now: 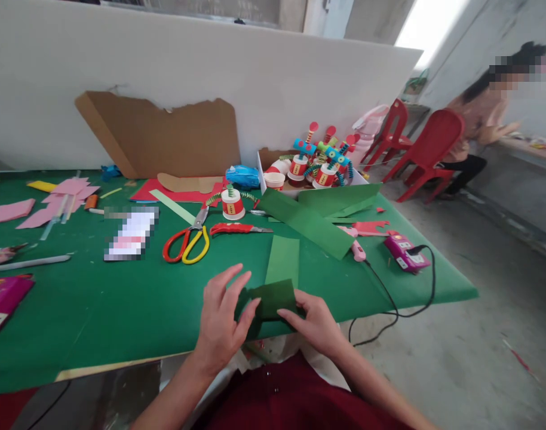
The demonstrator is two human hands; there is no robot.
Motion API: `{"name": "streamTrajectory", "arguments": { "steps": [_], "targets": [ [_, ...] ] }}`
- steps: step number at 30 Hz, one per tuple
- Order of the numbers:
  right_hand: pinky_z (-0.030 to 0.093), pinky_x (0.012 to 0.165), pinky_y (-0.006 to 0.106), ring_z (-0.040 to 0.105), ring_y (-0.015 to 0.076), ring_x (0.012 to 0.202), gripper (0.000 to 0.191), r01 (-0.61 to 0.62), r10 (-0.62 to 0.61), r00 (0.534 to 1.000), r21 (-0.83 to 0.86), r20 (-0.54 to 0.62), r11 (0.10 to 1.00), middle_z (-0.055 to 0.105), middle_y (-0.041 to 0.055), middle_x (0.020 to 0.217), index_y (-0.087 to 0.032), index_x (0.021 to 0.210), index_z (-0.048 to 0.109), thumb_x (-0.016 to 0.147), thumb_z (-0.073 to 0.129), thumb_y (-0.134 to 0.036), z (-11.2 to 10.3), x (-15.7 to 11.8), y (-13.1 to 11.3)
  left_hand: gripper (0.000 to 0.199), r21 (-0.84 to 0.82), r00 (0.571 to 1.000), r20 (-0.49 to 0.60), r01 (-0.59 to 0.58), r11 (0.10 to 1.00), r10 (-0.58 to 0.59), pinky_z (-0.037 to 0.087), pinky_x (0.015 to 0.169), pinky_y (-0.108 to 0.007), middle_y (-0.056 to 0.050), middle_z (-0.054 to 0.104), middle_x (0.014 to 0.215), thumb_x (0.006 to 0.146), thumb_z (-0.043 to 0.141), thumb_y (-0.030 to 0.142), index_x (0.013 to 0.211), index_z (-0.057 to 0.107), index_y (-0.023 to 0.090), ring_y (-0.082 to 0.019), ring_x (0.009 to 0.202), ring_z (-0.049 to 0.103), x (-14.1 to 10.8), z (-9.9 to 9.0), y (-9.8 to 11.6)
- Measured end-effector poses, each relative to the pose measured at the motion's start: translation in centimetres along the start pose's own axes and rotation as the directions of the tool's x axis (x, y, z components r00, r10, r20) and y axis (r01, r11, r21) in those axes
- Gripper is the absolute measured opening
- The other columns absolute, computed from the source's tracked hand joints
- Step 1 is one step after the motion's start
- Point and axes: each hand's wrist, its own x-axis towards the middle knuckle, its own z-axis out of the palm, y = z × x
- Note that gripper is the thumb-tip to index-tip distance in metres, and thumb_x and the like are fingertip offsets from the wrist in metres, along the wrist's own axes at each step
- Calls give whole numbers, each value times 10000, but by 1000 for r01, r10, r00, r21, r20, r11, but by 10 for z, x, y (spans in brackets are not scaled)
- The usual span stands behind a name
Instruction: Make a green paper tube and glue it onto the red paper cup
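Note:
My right hand (315, 319) pinches a small dark green paper piece (275, 300) by its right edge, thumb on the near side. At the paper's left edge is my left hand (223, 313), its fingers raised and apart; the thumb tip is close to the paper, and whether it touches I cannot tell. Just beyond lies a lighter green paper strip (282, 257). Scissors (190, 242) with one red and one yellow handle rest to the left, beside a red-handled utility knife (237, 229). Behind them stands a paper-cup figure (232, 204) with folded green arms.
Larger green paper sheets (313, 224) lie near a pink glue gun (357, 249) and a purple power strip (407, 254) with a trailing black cord. A box (291, 192) holds finished cup figures. Pink papers (71, 194) and a phone-like white item (132, 234) lie left. A person (479, 119) sits at right.

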Motion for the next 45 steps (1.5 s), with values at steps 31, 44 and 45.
{"name": "streamTrajectory", "arguments": {
  "steps": [31, 44, 45],
  "targets": [
    [262, 458, 221, 316, 104, 469, 243, -116, 115, 992, -11, -40, 993, 307, -93, 519, -213, 829, 497, 875, 456, -448, 1, 25, -13, 361, 95, 818, 356, 449, 889, -451, 355, 615, -284, -9, 572, 594, 862, 499, 385, 557, 518, 193, -169, 641, 510, 14, 2, 3],
    [364, 574, 256, 514, 159, 547, 340, -117, 116, 993, -261, -18, 958, 589, -23, 650, -195, 1193, 498, 869, 431, -271, 3, 27, -7, 259, 355, 855, 403, 182, 917, -326, 337, 719, -342, -38, 619, 857, 893, 556, 360, 703, 605, 191, -226, 896, 515, 43, 4, -15],
    [363, 571, 253, 515, 157, 547, 336, -123, 124, 992, -270, -13, 955, 590, -22, 656, -196, 1188, 503, 866, 433, -264, 2, 27, -7, 257, 345, 847, 429, 167, 924, -313, 341, 721, -342, -37, 619, 861, 895, 553, 361, 708, 604, 193, -226, 903, 517, 48, 6, -15]
  ]
}}
